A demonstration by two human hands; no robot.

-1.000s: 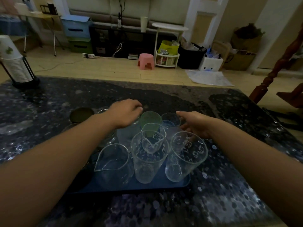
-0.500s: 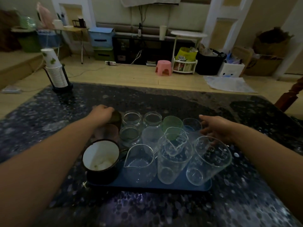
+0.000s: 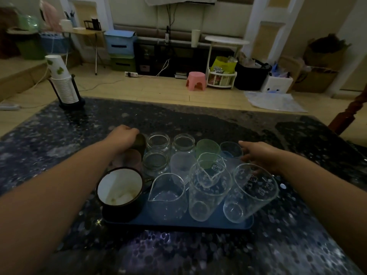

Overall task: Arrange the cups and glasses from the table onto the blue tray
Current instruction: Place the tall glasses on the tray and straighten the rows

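The left hand [image 3: 124, 135] is curled over the rim of a dark cup [image 3: 140, 143] at the far-left corner of the blue tray [image 3: 178, 225]; the fingers are closed on it, though the contact points are hidden by the knuckles. The right hand [image 3: 260, 155] is extended palm-down at the far-right side of the tray, fingers loosely spread beside a small blue-tinted glass [image 3: 230, 149]; whether anything is gripped cannot be determined. Cartoon cat-face prints are carried on two tall clear tumblers [image 3: 208, 191] in the near row. No legible writing is visible. The tray rests on the dark speckled table [image 3: 198, 120].
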